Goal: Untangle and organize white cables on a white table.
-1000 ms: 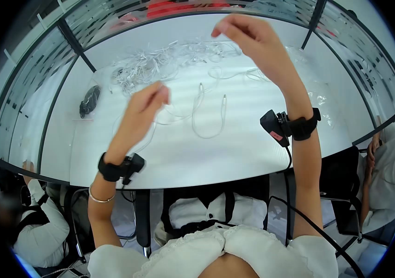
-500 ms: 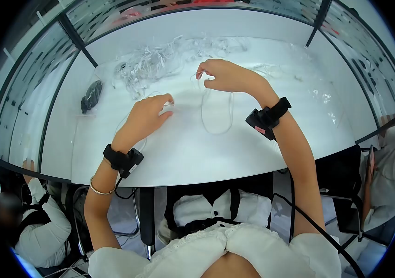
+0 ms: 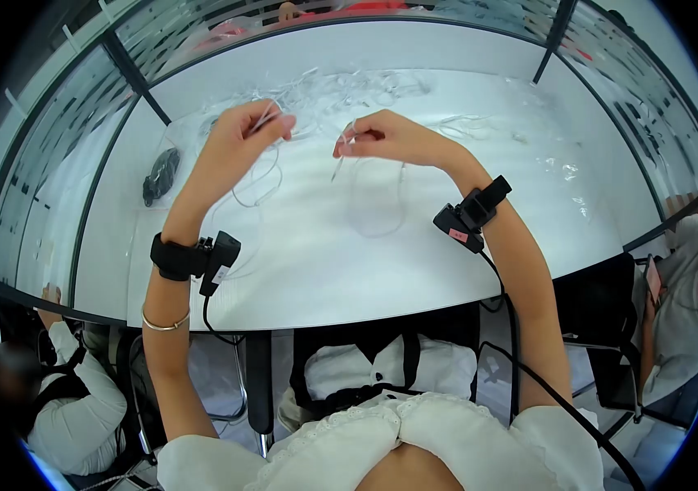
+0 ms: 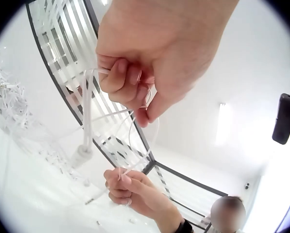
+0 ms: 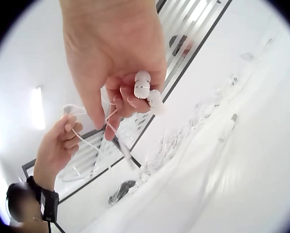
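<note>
Head view: grips white cord [image 3: 264, 123] in the curled fingers of the left hand [image 3: 233, 147] and pinches cord in the right hand [image 3: 398, 139], with a thin end below the fingertips. Holds both above the table [image 3: 316, 270] — near a looped cord [image 3: 404, 214], with a cord pile [image 3: 341, 92] towards the back and a black bundle [image 3: 161, 176] at the side.

Left wrist view: clasps several strands in the left hand, with a blurred white piece [image 4: 82, 155] hanging below, and pinches strands in the right.

Right wrist view: keeps two earbuds [image 5: 142, 85] against the curled fingers of the right hand — and pinches a cord loop in the left.
</note>
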A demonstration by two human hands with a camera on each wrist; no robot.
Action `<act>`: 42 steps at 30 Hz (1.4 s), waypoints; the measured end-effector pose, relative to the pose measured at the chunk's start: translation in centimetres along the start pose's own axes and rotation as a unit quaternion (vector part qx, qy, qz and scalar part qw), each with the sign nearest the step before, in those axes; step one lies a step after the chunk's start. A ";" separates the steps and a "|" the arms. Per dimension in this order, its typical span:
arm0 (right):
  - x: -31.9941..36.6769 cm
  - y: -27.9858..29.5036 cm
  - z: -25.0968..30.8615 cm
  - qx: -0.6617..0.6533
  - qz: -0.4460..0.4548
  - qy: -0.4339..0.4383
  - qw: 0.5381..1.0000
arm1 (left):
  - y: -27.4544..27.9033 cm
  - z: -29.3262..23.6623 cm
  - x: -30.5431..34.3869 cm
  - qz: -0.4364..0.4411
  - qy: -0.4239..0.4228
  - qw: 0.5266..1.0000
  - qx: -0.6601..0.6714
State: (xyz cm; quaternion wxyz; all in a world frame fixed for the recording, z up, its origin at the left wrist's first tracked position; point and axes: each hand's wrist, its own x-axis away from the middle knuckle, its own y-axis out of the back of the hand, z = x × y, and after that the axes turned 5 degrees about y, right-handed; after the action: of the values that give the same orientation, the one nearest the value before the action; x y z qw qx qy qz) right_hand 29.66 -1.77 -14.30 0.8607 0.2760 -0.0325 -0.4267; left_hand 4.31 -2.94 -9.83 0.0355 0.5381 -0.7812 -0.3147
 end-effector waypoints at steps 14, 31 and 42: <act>4.2 2.8 0.8 -0.192 0.029 -0.030 0.980 | 3.9 -2.6 1.8 0.109 0.116 0.986 -0.044; 3.9 -0.1 2.8 -0.012 0.003 -0.015 1.000 | -7.1 -3.8 3.3 -0.051 -0.208 0.930 -0.298; 4.9 1.7 1.1 -0.171 -0.060 -0.066 0.981 | -8.3 -3.3 3.4 -0.054 -0.226 0.937 -0.262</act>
State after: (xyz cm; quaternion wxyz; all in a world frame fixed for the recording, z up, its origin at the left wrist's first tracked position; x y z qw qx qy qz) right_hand 33.63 -5.12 -13.40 0.8638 0.0975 0.0010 -0.4943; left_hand 11.02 -9.18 -12.56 -0.0192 0.4657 -0.6284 -0.6228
